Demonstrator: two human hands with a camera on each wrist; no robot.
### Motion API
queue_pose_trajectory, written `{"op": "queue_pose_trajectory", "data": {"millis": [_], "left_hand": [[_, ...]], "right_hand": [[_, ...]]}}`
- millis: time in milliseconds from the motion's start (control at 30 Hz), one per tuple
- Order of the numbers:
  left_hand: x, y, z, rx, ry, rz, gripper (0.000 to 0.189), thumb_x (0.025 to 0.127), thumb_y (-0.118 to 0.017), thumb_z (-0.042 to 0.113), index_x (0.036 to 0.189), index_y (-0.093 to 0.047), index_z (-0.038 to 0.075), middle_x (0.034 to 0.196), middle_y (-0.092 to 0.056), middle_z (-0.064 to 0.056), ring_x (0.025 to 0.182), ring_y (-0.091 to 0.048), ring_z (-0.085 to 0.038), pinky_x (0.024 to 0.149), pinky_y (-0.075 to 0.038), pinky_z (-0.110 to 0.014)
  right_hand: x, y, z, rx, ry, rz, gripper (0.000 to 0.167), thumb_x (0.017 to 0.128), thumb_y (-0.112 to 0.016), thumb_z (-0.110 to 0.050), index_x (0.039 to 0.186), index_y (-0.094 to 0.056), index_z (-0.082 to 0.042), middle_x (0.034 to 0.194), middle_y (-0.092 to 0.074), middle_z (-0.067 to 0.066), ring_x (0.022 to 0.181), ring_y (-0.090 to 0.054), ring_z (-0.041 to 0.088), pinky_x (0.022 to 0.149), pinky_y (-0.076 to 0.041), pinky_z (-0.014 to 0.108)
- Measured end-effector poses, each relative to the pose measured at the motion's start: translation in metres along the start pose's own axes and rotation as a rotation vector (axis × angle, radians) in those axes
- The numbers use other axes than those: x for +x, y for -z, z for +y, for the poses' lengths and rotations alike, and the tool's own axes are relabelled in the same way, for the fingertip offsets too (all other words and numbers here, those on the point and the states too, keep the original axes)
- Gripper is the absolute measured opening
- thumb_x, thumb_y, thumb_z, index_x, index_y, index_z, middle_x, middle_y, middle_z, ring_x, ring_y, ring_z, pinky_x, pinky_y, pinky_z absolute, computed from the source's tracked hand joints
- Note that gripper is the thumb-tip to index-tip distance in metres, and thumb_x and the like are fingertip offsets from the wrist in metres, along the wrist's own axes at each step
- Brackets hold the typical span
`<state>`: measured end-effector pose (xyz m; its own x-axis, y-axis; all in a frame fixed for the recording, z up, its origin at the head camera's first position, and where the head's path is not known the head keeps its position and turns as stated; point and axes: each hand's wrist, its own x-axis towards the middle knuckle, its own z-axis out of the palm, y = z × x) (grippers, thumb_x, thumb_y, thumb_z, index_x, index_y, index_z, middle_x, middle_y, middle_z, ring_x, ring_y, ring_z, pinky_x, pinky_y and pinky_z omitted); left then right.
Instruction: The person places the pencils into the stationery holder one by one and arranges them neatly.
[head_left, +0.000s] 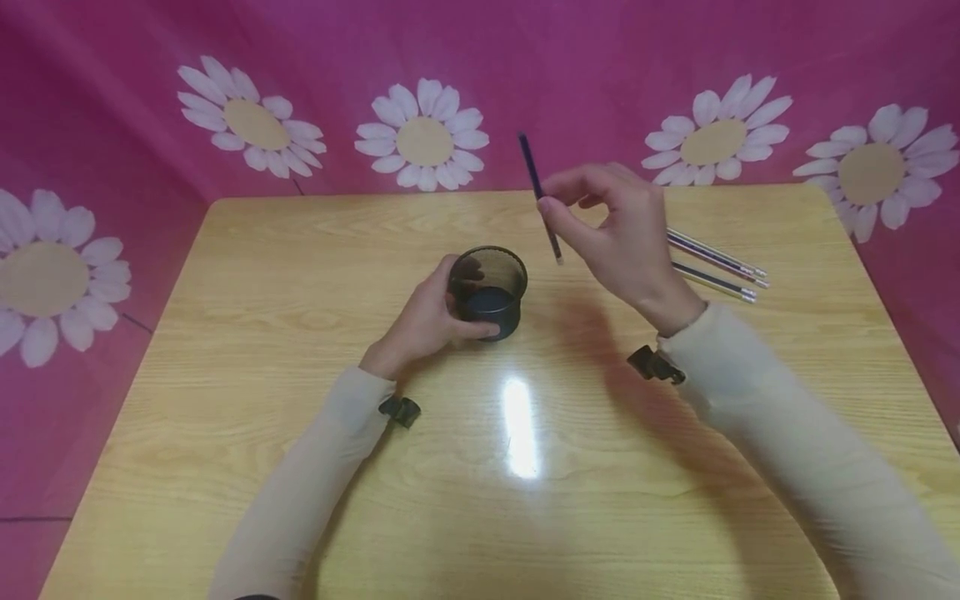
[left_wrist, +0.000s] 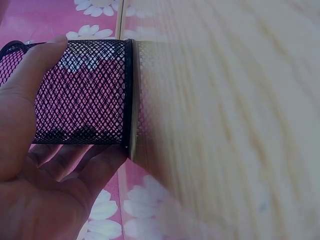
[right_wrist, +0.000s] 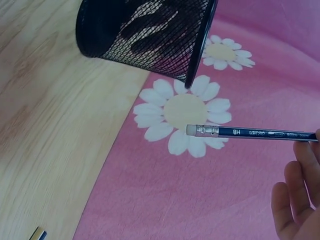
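A black mesh pencil cup stands upright on the wooden table, its round mouth facing up. My left hand grips it from the left; in the left wrist view the thumb lies along one side of the mesh cup and the fingers are on the other. Up and to the right of the cup, my right hand pinches a dark blue pencil between thumb and fingertips. The pencil is held steeply, its white eraser end down. In the right wrist view, "HB" is printed on the pencil, and its eraser is apart from the cup.
Several more pencils lie on the table to the right, partly behind my right hand, eraser ends toward me. The table meets a pink cloth with large white daisies at the back and sides. A bright reflection shows on the tabletop.
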<state>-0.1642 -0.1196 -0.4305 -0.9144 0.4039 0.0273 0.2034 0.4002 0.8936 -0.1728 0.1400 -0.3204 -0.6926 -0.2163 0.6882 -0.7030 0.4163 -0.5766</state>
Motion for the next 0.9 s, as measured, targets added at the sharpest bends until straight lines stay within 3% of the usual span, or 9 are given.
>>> {"op": "queue_pose_trajectory", "data": {"millis": [400, 900], "left_hand": [[-0.001, 0.0, -0.002, -0.007, 0.003, 0.001, 0.089, 0.08, -0.101, 0.015, 0.151, -0.047, 0.007, 0.149, -0.059, -0.011, 0.138, -0.056, -0.025, 0.118, -0.045, -0.044], [0.001, 0.001, -0.002, -0.02, 0.015, -0.007, 0.09, 0.081, -0.1, 0.017, 0.152, -0.047, 0.004, 0.151, -0.059, -0.012, 0.14, -0.055, -0.025, 0.118, -0.044, -0.044]], "right_hand": [[0.006, -0.018, -0.005, 0.064, 0.022, 0.017, 0.013, 0.096, -0.081, -0.003, 0.107, -0.08, 0.005, 0.095, -0.08, 0.014, 0.09, -0.07, 0.023, 0.079, -0.054, 0.028], [0.006, -0.04, -0.008, 0.131, -0.055, -0.033, 0.011, 0.097, -0.081, -0.004, 0.106, -0.08, 0.001, 0.092, -0.08, 0.008, 0.088, -0.068, 0.019, 0.075, -0.052, 0.032]]}}
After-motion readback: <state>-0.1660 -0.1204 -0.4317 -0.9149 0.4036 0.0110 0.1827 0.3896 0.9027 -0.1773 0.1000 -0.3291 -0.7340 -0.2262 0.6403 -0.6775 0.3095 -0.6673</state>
